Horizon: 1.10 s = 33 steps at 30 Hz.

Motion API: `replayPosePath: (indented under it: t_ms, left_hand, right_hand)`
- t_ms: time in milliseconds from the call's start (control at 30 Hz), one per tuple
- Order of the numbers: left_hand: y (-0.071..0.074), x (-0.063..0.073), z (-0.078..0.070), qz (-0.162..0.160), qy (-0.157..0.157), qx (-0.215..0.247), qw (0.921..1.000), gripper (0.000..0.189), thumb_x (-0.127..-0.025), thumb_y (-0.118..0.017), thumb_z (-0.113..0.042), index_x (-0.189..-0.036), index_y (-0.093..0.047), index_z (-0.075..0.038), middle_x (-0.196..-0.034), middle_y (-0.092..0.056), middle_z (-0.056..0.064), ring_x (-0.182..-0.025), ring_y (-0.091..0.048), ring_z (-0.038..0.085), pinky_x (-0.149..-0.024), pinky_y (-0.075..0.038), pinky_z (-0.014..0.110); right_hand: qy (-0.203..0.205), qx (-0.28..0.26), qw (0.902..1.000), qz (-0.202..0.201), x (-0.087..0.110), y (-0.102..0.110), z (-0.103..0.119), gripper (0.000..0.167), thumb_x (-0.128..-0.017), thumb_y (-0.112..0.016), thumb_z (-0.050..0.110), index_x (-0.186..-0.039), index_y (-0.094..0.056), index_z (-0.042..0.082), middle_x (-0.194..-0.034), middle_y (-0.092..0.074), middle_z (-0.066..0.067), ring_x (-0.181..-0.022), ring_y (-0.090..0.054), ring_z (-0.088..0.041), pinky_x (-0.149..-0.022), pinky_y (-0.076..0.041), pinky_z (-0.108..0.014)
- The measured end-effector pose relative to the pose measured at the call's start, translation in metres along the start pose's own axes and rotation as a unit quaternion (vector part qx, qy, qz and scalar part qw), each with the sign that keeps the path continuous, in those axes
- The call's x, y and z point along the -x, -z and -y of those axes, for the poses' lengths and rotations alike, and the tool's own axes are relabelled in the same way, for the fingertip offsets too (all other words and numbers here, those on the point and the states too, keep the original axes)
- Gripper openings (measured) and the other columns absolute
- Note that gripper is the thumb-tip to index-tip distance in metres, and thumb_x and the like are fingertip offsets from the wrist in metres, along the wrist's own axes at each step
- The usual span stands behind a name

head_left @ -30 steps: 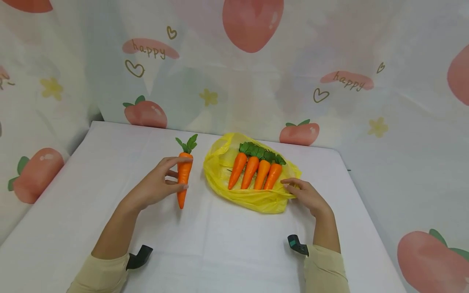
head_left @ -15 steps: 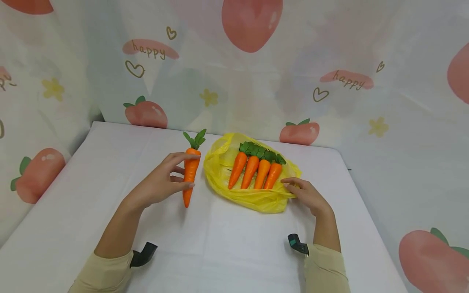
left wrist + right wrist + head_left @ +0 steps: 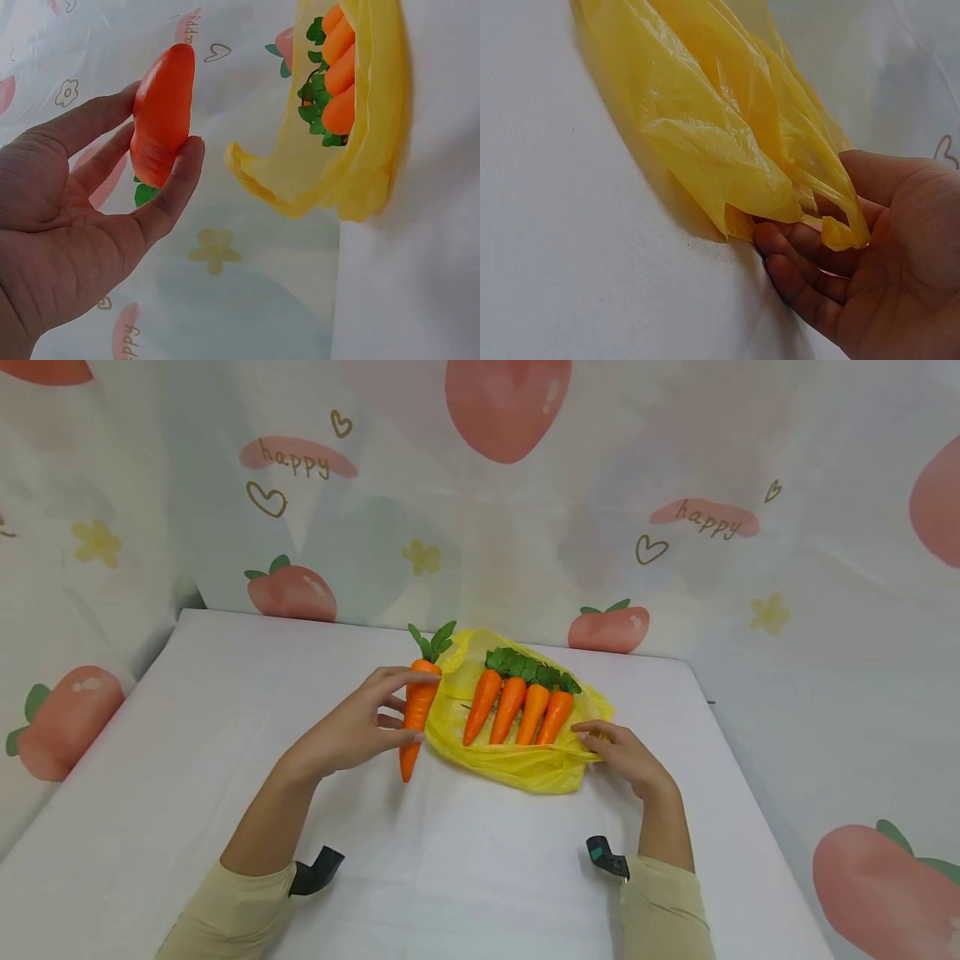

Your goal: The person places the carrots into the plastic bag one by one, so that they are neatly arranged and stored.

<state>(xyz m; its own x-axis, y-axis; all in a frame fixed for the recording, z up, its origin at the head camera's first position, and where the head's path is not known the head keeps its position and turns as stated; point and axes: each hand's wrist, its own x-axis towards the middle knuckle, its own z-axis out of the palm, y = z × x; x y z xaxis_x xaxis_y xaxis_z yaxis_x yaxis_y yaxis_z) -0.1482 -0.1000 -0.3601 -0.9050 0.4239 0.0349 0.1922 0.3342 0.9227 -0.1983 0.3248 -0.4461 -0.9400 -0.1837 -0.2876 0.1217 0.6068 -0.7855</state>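
Note:
My left hand (image 3: 367, 718) grips an orange carrot (image 3: 417, 708) with green leaves on top, thumb on one side and fingers on the other. The carrot is upright, slightly tilted, and overlaps the left rim of a yellow plastic bag (image 3: 517, 770) in the head view. In the left wrist view its thick orange body (image 3: 163, 112) shows between thumb and fingers, apart from the bag. Several carrots (image 3: 510, 710) lie side by side inside the open bag, leaves toward the back. My right hand (image 3: 630, 758) pinches the bag's right edge; in the right wrist view a yellow handle loop (image 3: 844, 232) lies among its fingers.
The bag rests on a table with a white cloth (image 3: 480, 877). A fabric backdrop (image 3: 510, 543) with printed fruit and hearts stands behind the table's far edge and along both sides. A black wrist camera (image 3: 317, 870) sits at the left sleeve, another camera (image 3: 606, 857) at the right.
My left hand has carried the carrot to the right, from clear of the bag to overlapping its left rim. My right hand keeps its place at the bag's edge.

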Motion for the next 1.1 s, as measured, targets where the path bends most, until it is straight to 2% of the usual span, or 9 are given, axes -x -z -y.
replayPosePath:
  t_ms: [300, 500, 767, 1100]
  left_hand:
    - [-0.015, -0.01, -0.002, 0.023, 0.003, 0.006, 0.9997, 0.067, -0.092, -0.079, -0.005, -0.148, -0.055, -0.032, -0.152, -0.039, 0.002, -0.122, -0.053, 0.03, -0.099, -0.053, 0.041]
    - [-0.025, -0.017, 0.001, 0.032, -0.001, 0.01, 0.9994, 0.065, -0.092, -0.079, -0.003, -0.147, -0.057, -0.03, -0.152, -0.039, 0.001, -0.122, -0.053, 0.03, -0.097, -0.054, 0.039]
    - [-0.039, -0.026, 0.006, 0.048, 0.015, 0.008, 0.9987, 0.066, -0.091, -0.08, -0.004, -0.146, -0.057, -0.032, -0.151, -0.04, 0.003, -0.12, -0.056, 0.029, -0.094, -0.055, 0.035]
    - [-0.048, -0.034, 0.013, 0.065, 0.014, 0.008, 0.9978, 0.065, -0.092, -0.079, -0.004, -0.148, -0.057, -0.03, -0.154, -0.04, -0.001, -0.12, -0.054, 0.029, -0.095, -0.054, 0.037]
  right_hand:
    - [0.002, -0.001, 1.0, -0.002, 0.001, 0.0, 0.001, 0.044, -0.109, -0.053, 0.033, -0.141, -0.06, 0.003, -0.135, -0.056, -0.018, -0.11, -0.051, -0.03, -0.097, -0.045, -0.043]
    - [-0.007, -0.001, 1.0, -0.002, 0.0, 0.0, 0.0, 0.044, -0.109, -0.054, 0.034, -0.141, -0.061, 0.005, -0.134, -0.056, -0.018, -0.112, -0.051, -0.031, -0.097, -0.045, -0.042]
    - [-0.003, -0.001, 1.0, -0.002, 0.0, 0.001, 0.0, 0.044, -0.109, -0.053, 0.033, -0.141, -0.06, 0.004, -0.134, -0.056, -0.017, -0.113, -0.05, -0.03, -0.098, -0.043, -0.045]
    - [-0.006, -0.015, 0.9999, -0.003, 0.0, -0.001, -0.001, 0.042, -0.109, -0.054, 0.032, -0.14, -0.061, 0.004, -0.135, -0.055, -0.017, -0.112, -0.051, -0.03, -0.095, -0.045, -0.041]
